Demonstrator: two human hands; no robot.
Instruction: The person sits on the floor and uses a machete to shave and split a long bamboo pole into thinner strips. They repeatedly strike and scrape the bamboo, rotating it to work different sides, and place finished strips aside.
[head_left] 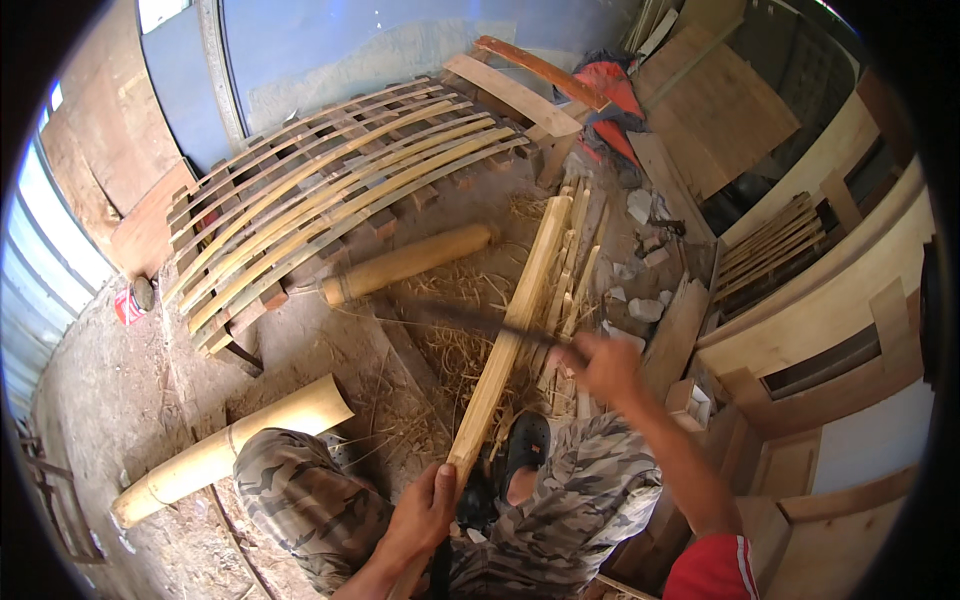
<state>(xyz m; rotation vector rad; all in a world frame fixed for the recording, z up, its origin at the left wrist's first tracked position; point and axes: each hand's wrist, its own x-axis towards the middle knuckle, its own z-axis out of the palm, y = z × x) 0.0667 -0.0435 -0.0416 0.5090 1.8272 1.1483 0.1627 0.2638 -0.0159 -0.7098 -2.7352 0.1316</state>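
Observation:
My left hand (422,512) is wrapped round the near end of a long split bamboo strip (512,335), which slants up and away from between my knees. My right hand (606,372) grips the handle of a long dark-bladed knife (470,318). Its blade lies across the strip in this view, pointing left and smeared by motion. Whether the edge touches the bamboo I cannot tell. Just right of the strip, several narrow split bamboo pieces (578,262) lie in a bundle. Curly bamboo shavings (455,355) cover the ground below the blade.
A whole bamboo pole (412,262) lies beyond the knife. To my left rests a wide split bamboo length (235,440). Farther back, bamboo slats (350,185) span a low rack. Wooden frames (850,340) line the right side, near scattered rubble (645,308). A red can (128,306) stands far left.

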